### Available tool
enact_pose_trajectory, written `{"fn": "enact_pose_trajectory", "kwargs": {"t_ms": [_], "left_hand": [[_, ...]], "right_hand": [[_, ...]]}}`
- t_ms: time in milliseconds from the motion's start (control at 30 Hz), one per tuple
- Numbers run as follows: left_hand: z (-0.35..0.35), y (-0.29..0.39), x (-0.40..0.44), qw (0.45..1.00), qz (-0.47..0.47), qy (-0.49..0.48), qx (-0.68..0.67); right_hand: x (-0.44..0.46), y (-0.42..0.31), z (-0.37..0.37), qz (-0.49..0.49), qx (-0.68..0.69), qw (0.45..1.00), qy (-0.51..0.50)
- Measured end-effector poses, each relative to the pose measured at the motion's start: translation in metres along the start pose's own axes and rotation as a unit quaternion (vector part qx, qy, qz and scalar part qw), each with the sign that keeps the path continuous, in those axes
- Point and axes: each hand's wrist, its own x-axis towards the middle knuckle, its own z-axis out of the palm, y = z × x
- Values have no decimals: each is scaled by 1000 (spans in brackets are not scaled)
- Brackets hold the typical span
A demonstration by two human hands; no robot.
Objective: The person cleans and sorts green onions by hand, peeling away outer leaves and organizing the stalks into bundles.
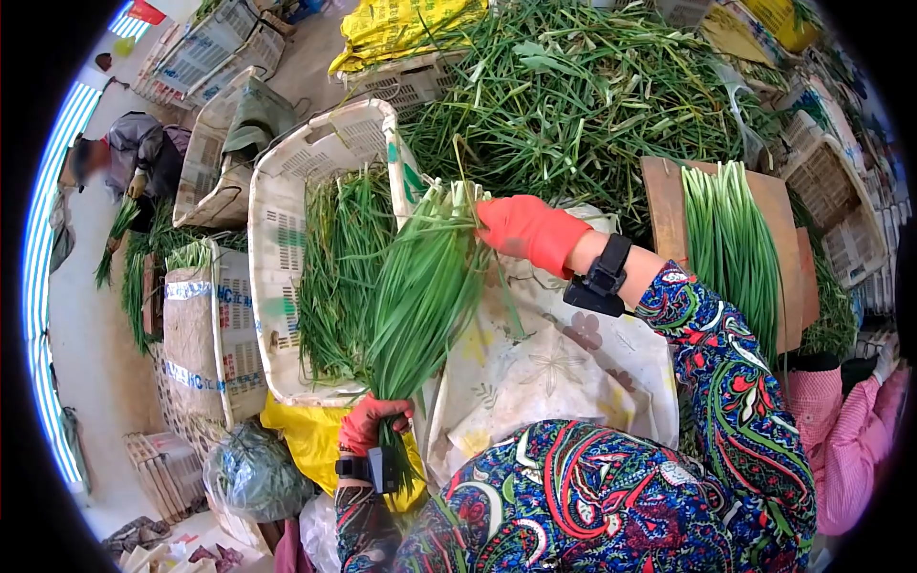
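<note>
A bunch of garlic chives (420,286) slants in front of me, its pale stem ends up and its leaf tips down. My left hand (374,423), in a red glove, is closed around the leaf end, with the tips hanging below the fist. At the stem end, my right hand (525,232), also red-gloved, pinches the side of the bunch; its fingertips are partly hidden. Beneath and left of the bunch, a white plastic crate (277,220) holds more chives (344,277). A pale floral cloth (564,372) covers my lap.
A large heap of loose greens (583,105) lies ahead. At right, trimmed chives (731,248) rest on a brown board (664,205). Further left, a person (143,153) holds chives near another crate (229,325). A pink-checked sleeve (850,458) shows at lower right.
</note>
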Motion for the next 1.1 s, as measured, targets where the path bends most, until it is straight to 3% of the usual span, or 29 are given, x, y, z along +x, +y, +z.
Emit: {"fn": "enact_pose_trajectory", "kwargs": {"t_ms": [233, 400, 667, 700, 933, 967, 1100], "left_hand": [[15, 16, -3, 1000, -5, 13, -10], [14, 19, -4, 1000, 6, 1, 13], [5, 14, -2, 999, 3, -25, -44], [4, 14, -1, 998, -8, -32, -45], [-14, 4, 10, 997, -13, -60, -36], [-17, 3, 12, 997, -1, -71, -38], [-14, 11, 12, 996, -39, -34, -68]], "right_hand": [[-11, 8, -32, -36, -83, 995, 35], [-18, 18, -58, -181, -167, 964, 103], [-38, 3, -118, -286, -225, 931, -16], [-38, 9, -124, -328, -207, 922, 4], [-39, -1, -165, -365, -251, 896, 19], [-36, 1, -167, -400, -296, 865, 65], [-24, -5, -190, -356, -320, 878, 6]]}}
